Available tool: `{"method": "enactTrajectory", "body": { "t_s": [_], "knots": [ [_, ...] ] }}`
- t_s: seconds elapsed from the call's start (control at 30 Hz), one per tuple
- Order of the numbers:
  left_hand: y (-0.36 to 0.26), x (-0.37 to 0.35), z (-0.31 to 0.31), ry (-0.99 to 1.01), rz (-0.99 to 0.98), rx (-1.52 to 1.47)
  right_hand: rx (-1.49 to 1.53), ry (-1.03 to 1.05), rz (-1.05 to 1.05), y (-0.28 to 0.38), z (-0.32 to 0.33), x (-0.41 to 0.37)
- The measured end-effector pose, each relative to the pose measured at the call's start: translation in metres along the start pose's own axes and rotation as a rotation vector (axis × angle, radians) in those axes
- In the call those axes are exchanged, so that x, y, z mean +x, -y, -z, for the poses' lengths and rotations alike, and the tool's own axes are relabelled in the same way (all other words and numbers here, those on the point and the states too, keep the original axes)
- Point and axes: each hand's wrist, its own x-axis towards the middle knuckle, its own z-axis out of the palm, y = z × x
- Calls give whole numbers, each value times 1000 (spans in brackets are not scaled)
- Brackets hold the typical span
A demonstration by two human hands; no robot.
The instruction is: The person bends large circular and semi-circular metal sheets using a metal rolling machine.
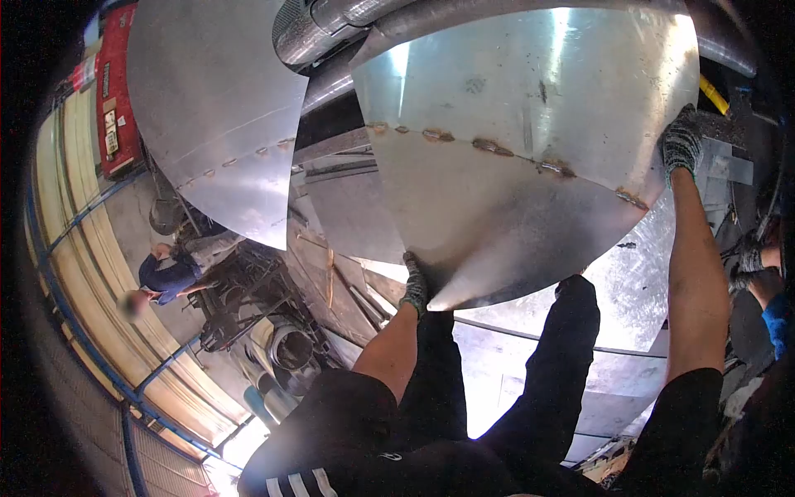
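Observation:
A large curved metal sheet (497,190) with a row of rusty weld spots across it fills the upper middle. My left hand (415,286), in a grey knit glove, is closed on the sheet's lower left edge near its pointed corner. On the right edge my right hand (682,145), gloved the same way, grips the sheet; its fingertips are partly hidden. A second welded metal sheet (224,108) stands at the upper left, apart from my hands.
Metal pipes (339,25) lie behind the sheets. A red machine (120,91) stands far left. One person (170,273) is at the left near piled metal parts (290,346). Another person's gloved hand (752,257) shows at the right edge. Flat plates (613,298) lie below.

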Motion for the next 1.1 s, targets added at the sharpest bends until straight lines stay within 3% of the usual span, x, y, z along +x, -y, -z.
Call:
{"method": "enactTrajectory", "body": {
  "t_s": [0.23,0.33,0.57,0.67,0.73,0.8,0.83,0.9,1.1],
  "knots": [
    [2,-10,-20,3,28,-36,255,-85,-71,-14,-11,31],
    [6,-11,-21,10,28,-42,295,76,-220,3,18,11],
    [11,-8,-24,41,17,-73,291,-163,9,-13,4,1],
    [16,0,-17,54,13,-89,811,-240,32,-39,-25,-76],
    [23,14,-11,69,6,-101,1344,-74,-59,-48,-41,-175],
    [29,24,-3,83,8,-111,1763,379,-641,-10,2,-265],
    [23,16,-9,123,39,-183,1838,483,-783,8,-2,-299],
    [14,1,-14,156,68,-242,2180,435,-792,77,33,-343],
    [-2,-35,-42,214,130,-172,1911,322,-901,96,-3,-346]
  ]
}}
